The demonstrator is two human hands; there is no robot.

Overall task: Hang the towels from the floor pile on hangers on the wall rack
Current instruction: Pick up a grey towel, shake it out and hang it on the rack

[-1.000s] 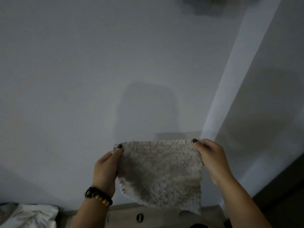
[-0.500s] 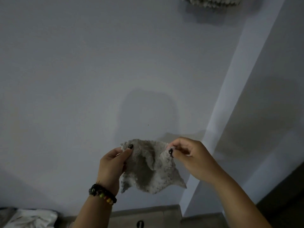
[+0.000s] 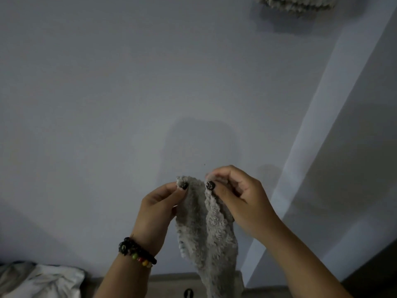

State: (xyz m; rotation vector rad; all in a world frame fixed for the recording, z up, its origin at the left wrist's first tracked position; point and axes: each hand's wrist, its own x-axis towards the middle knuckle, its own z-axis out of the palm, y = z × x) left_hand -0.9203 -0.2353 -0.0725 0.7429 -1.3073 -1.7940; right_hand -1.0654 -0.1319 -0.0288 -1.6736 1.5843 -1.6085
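Note:
A small fluffy grey towel (image 3: 206, 235) hangs folded lengthwise between my hands, in front of the pale wall. My left hand (image 3: 159, 209) pinches its top left corner between thumb and fingers. My right hand (image 3: 238, 198) pinches the top right corner, close beside the left. The towel's lower end drops out of view at the bottom edge. Another fluffy grey towel (image 3: 296, 4) hangs on the wall at the top right, only its lower edge showing. No hanger or rack is visible.
A white cloth heap (image 3: 40, 280) lies at the bottom left. A beige baseboard (image 3: 171, 284) runs along the wall's foot. A wall corner column (image 3: 322, 130) rises diagonally on the right, with a dark surface (image 3: 378, 269) at the bottom right.
The towel was spread flat between my hands a second ago. My hands have come together, folding it into a narrow hanging strip. The view has tilted up slightly.

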